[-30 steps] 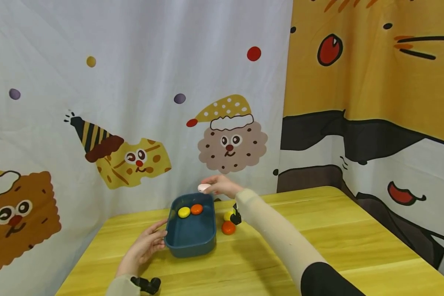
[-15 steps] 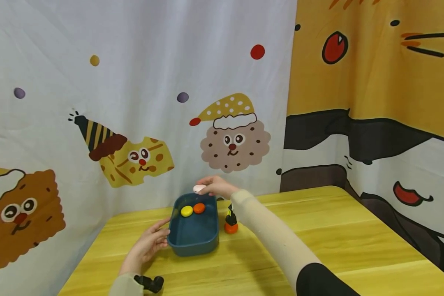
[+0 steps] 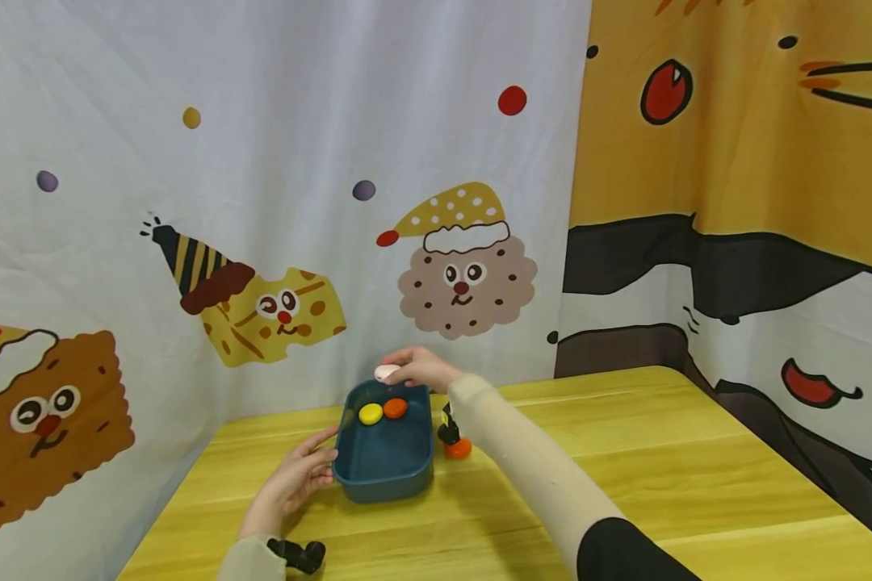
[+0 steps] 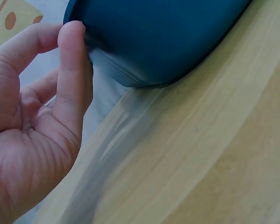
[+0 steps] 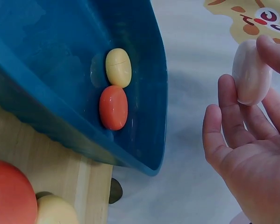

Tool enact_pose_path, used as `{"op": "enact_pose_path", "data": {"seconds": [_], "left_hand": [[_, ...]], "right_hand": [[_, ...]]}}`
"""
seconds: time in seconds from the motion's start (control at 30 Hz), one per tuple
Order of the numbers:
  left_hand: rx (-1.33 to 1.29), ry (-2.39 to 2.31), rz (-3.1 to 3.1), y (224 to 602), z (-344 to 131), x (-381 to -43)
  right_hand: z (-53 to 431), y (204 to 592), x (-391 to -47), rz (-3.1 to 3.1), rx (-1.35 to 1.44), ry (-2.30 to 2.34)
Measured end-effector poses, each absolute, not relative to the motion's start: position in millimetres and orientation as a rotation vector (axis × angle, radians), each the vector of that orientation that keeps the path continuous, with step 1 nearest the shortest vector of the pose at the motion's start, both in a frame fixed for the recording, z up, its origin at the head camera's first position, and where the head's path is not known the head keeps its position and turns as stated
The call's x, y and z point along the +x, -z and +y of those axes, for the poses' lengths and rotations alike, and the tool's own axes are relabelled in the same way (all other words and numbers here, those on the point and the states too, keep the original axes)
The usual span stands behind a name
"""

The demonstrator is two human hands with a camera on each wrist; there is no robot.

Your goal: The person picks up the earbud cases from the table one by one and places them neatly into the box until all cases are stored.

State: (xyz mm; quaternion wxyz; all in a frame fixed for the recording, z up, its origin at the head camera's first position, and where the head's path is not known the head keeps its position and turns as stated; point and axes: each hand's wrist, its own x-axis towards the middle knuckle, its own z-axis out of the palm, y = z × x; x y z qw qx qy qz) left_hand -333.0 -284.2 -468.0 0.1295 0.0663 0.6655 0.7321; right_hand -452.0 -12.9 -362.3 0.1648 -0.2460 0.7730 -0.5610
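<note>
A glossy pinkish-white oval piece (image 3: pixel 387 373) is pinched between the thumb and fingers of my right hand (image 3: pixel 423 368), raised above the far end of a dark blue bin (image 3: pixel 383 489). In the right wrist view, the white oval (image 5: pixel 250 74) stands apart from the bin's rim. Inside the bin, a yellow oval piece (image 3: pixel 371 414) and an orange oval piece (image 3: pixel 396 408) lie side by side, touching. My left hand (image 3: pixel 294 482) holds the bin's left rim with thumb and index finger (image 4: pixel 34 43); those fingertips are partly hidden.
On the wooden table (image 3: pixel 596 452), right of the bin, lies another orange piece (image 3: pixel 458 449), partly covered by the right wrist's black mount (image 3: pixel 448 428). Beside it, the right wrist view shows another yellow piece (image 5: pixel 58 211). A printed curtain (image 3: pixel 298 145) hangs behind the table.
My right hand has moved slightly left with the white oval piece, over the bin's far end. My left hand stays at the rim. The head view has shifted a little.
</note>
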Motion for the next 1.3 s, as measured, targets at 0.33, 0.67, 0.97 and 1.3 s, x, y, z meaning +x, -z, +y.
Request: {"op": "enact_pose_path", "data": {"seconds": [0.33, 0.67, 0.97, 1.3], "left_hand": [[0.216, -2.143, 1.905, 467.3, -285.0, -331.9], [0.206, -2.148, 1.9, 467.2, -283.5, -332.1], [0.193, -2.141, 1.904, 469.7, -284.7, -332.4], [0.165, -2.134, 1.914, 467.8, -284.0, -335.3]], "right_hand": [[-22.4, 365.1, -454.9, 2.169, -0.673, 1.65], [-27.9, 365.3, -447.3, 2.157, -0.63, 1.682], [-34.2, 371.6, -447.3, 2.15, -0.599, 1.706], [-39.1, 376.3, -444.9, 2.145, -0.588, 1.718]]}}
